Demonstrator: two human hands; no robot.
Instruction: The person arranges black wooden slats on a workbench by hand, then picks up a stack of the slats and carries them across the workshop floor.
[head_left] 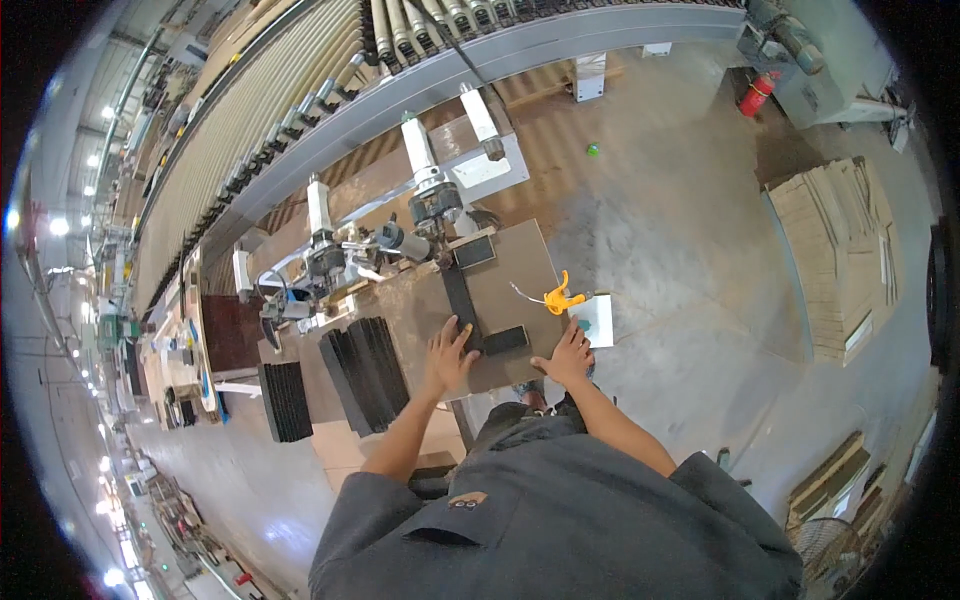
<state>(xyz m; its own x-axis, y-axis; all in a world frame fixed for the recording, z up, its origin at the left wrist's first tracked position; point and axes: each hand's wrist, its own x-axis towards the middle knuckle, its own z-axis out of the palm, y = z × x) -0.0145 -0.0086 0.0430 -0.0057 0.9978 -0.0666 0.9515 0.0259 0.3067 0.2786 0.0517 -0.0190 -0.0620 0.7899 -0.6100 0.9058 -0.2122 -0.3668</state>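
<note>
My left hand [450,357] lies with its fingers spread, the fingertips on the lower end of a long dark strip [462,300] on the brown worktable [515,270]. A short black block [505,341] lies beside that strip's lower end, between my two hands. Another dark block [474,251] sits near the strip's far end, by the machine. At the table's right edge my right hand [567,355] rests open, thumb apart, holding nothing that I can see. Just beyond its fingertips is an orange air blow gun [560,296]. A white sheet [599,322] shows beside the gun.
Stacked black boards [364,372] stand left of my left arm, with another black stack [285,402] farther left. Machine heads [434,190] line the table's far side below a roller conveyor [290,85]. At right are stacked panels [835,255] and a red fire extinguisher [759,93].
</note>
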